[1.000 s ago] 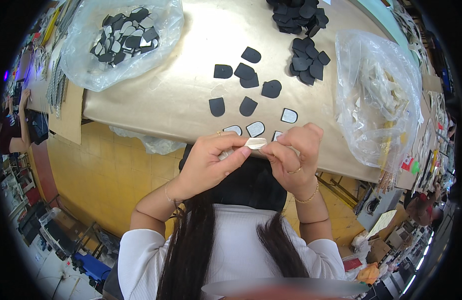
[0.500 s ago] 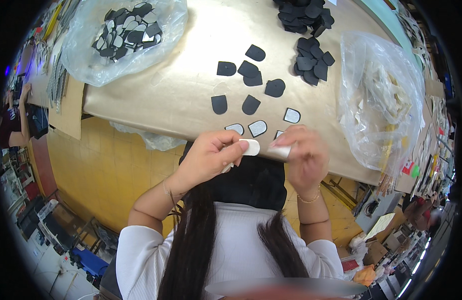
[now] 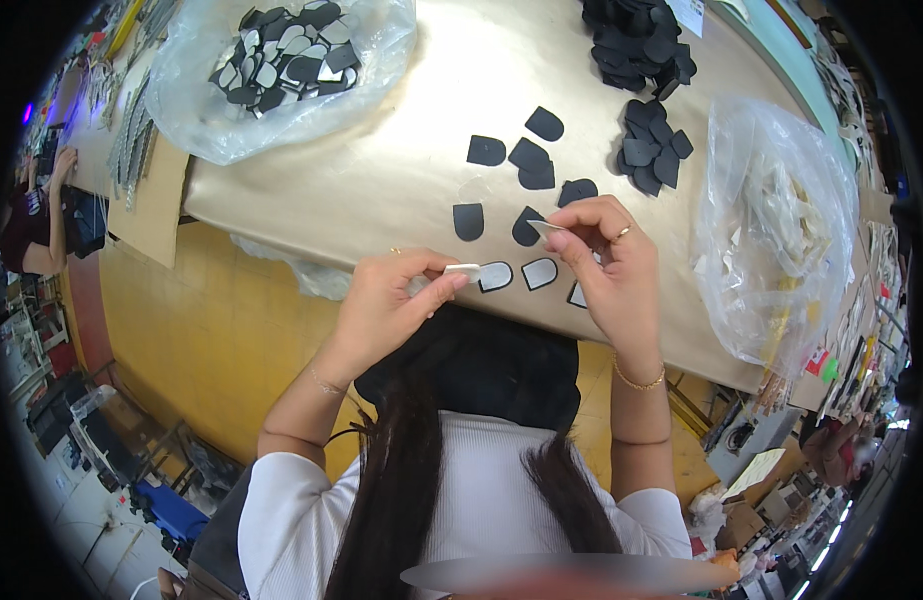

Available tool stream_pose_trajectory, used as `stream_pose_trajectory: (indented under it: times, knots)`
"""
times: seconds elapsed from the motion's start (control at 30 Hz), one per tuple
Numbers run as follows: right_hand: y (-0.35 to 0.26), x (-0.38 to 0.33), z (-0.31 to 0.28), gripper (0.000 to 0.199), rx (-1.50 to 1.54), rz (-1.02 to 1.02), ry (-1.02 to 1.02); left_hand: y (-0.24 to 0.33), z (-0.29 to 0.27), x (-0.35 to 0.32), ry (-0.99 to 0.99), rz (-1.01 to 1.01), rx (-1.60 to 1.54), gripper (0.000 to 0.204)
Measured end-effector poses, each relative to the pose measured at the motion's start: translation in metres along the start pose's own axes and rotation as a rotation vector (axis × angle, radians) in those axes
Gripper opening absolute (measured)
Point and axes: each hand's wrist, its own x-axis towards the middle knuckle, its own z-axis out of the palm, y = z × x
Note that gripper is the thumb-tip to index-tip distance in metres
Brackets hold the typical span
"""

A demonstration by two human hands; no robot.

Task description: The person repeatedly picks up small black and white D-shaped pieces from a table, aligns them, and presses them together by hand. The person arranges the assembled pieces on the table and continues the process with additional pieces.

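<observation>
Your left hand (image 3: 386, 305) pinches a small white flat backing piece (image 3: 464, 270) between thumb and fingertips, closed tight on its near end; its long axis runs roughly left to right, free end pointing toward your right hand, just above the near table edge. Your right hand (image 3: 601, 265) is raised over the tan tabletop (image 3: 381, 180), thumb and forefinger closed on a thin pale sliver (image 3: 544, 224) that points left; what it is cannot be told. Just beside your hands lie white-edged black tongue-shaped pads (image 3: 539, 273) in a short row, rounded ends pointing away from you. All-black pads (image 3: 526, 155) are scattered beyond. Clear plastic bag of pads (image 3: 281, 70) far left.
</observation>
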Motion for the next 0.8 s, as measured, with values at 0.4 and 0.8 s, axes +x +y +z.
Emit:
stream_pose_trajectory:
  times: [0.4, 0.8]
  knots:
    - [0.007, -0.026, -0.002, 0.008, 0.007, 0.097, 0.078, 0.01, -0.003, 0.034, -0.291, -0.226, -0.411, 0.019]
    - [-0.001, -0.011, 0.02, 0.011, -0.46, -0.028, 0.126, 0.018, 0.013, 0.038, -0.127, 0.088, 0.094, 0.024]
